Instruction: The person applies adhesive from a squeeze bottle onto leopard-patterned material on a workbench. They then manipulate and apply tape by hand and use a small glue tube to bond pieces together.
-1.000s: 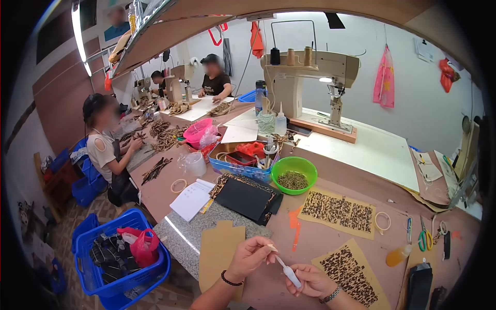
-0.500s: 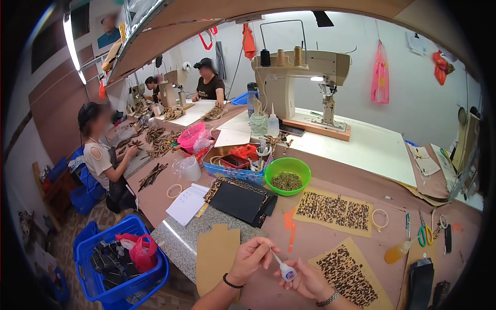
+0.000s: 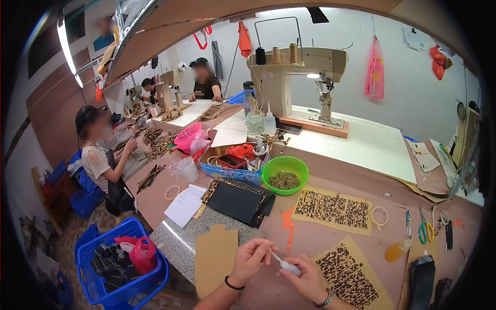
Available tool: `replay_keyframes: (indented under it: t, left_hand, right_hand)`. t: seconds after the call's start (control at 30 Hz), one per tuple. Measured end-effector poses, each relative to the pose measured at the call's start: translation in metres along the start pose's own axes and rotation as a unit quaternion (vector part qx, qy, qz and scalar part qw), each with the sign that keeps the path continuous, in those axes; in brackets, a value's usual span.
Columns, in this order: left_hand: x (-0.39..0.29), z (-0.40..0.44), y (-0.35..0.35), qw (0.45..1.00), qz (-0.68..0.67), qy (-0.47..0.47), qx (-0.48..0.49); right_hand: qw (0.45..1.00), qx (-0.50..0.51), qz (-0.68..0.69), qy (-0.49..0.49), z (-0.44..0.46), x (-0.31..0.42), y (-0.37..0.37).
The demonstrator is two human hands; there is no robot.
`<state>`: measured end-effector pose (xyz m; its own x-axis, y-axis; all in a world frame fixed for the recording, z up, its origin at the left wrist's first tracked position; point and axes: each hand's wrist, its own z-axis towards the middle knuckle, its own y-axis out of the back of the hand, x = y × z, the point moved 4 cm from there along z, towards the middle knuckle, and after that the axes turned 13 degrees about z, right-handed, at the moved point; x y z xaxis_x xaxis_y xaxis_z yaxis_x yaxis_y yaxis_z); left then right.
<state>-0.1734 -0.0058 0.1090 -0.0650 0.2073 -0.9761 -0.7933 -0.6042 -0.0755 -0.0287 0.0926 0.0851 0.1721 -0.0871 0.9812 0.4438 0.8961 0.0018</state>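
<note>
My right hand [image 3: 305, 276] holds a small white bottle [image 3: 291, 267] with a long thin nozzle pointing up and left. My left hand [image 3: 252, 260] pinches at the nozzle's tip; anything else between its fingers is too small to tell. Right of my hands lies a tan sheet with leopard-patterned strips [image 3: 347, 274], and a similar sheet [image 3: 332, 211] is farther back. A plain tan cardboard piece [image 3: 217, 261] lies to the left, partly on a grey stone slab [image 3: 178, 245].
A green bowl [image 3: 301, 169] of small pieces stands behind my hands, beside a blue bin [image 3: 227, 173]. Scissors [image 3: 426, 232] and an amber bottle [image 3: 397, 251] lie right. A sewing machine [image 3: 279, 85] stands behind. Co-workers [image 3: 101, 160] sit left. A blue basket [image 3: 85, 289] is lower left.
The bottle has turned in my right hand from its rounded base facing me to lying more sideways. My left hand stays by the nozzle tip. The view has shifted slightly.
</note>
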Motion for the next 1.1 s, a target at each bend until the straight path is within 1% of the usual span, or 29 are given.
replay_keyframes:
  t: [0.07,0.1,0.13,0.17,0.2,0.27,0.3,0.37,0.4,0.47,0.5,0.57,0.6,0.63,0.67,0.7,0.77,0.8,0.87,0.9,0.93,0.97,1.03,1.1]
  left_hand:
    - [0.0,0.0,0.0,1.0,-0.005,0.002,-0.001]
    - [-0.001,0.0,-0.001,1.0,-0.018,0.0,0.001]
    - [-0.003,0.001,-0.001,1.0,-0.031,-0.004,0.002]
    - [-0.004,0.002,-0.002,0.999,-0.032,-0.004,0.003]
    - [-0.004,0.003,-0.002,0.999,-0.046,0.008,0.005]
    - [-0.003,0.004,-0.002,0.998,-0.061,0.021,0.009]
    - [-0.002,0.003,-0.001,0.997,-0.077,0.027,0.011]
    - [0.0,0.002,0.0,0.995,-0.093,0.035,0.016]
    - [0.001,0.001,0.001,0.996,-0.076,0.035,0.006]
    - [0.002,0.001,0.004,0.998,-0.061,0.034,-0.001]
    - [0.003,0.001,0.007,0.998,-0.057,0.03,-0.007]
    - [0.003,0.0,0.011,0.998,-0.053,0.025,-0.014]
    - [0.002,-0.001,0.013,0.998,-0.047,0.037,-0.019]
    - [0.002,-0.002,0.014,0.998,-0.041,0.048,-0.024]
    - [0.002,-0.003,0.016,0.998,-0.042,0.048,-0.026]
    - [0.001,-0.004,0.018,0.998,-0.025,0.049,-0.026]
    - [-0.001,-0.007,0.021,0.998,-0.01,0.049,-0.028]
    - [-0.003,-0.008,0.022,0.999,-0.007,0.049,-0.021]
    - [-0.003,-0.01,0.026,0.999,-0.005,0.05,-0.015]
    - [-0.001,-0.011,0.028,0.998,-0.046,0.052,0.006]
    - [0.001,-0.012,0.029,0.994,-0.087,0.053,0.028]
    - [0.003,-0.013,0.032,0.995,-0.087,0.052,0.026]
    - [0.003,-0.013,0.034,0.986,-0.148,0.049,0.063]
    - [0.002,-0.014,0.035,0.986,-0.144,0.053,0.058]
  right_hand:
    - [0.991,-0.007,0.13,-0.042,-0.001,-0.007,-0.005]
    - [0.991,-0.009,0.129,-0.042,0.0,-0.004,-0.005]
    - [0.97,0.016,0.223,-0.099,0.001,-0.002,-0.008]
    - [0.936,0.042,0.314,-0.153,0.001,-0.002,-0.011]
    - [0.936,0.041,0.313,-0.154,0.002,-0.005,-0.011]
    - [0.883,0.069,0.4,-0.235,0.002,-0.018,-0.016]
    - [0.884,0.068,0.399,-0.235,0.003,-0.019,-0.016]
    - [0.855,0.085,0.436,-0.265,0.002,-0.021,-0.02]
    - [0.856,0.082,0.437,-0.265,0.002,-0.022,-0.019]
    - [0.86,0.123,0.426,-0.254,0.004,-0.021,-0.021]
    - [0.86,0.122,0.426,-0.253,0.004,-0.024,-0.021]
    - [0.837,0.144,0.466,-0.248,0.004,-0.03,-0.027]
    - [0.837,0.145,0.465,-0.249,0.004,-0.033,-0.029]
    - [0.849,0.133,0.445,-0.253,0.005,-0.036,-0.03]
    - [0.86,0.122,0.425,-0.256,0.006,-0.038,-0.031]
    - [0.86,0.123,0.424,-0.257,0.006,-0.036,-0.033]
    - [0.855,0.157,0.419,-0.264,0.007,-0.027,-0.038]
    - [0.855,0.158,0.418,-0.265,0.008,-0.024,-0.039]
    - [0.798,0.204,0.482,-0.299,0.007,-0.018,-0.044]
    - [0.798,0.205,0.481,-0.299,0.008,-0.019,-0.046]
    - [0.766,0.217,0.519,-0.31,0.007,-0.019,-0.049]
    - [0.732,0.228,0.556,-0.32,0.007,-0.02,-0.051]
    - [0.725,0.234,0.562,-0.323,0.006,-0.027,-0.055]
    - [0.717,0.24,0.567,-0.327,0.004,-0.032,-0.059]
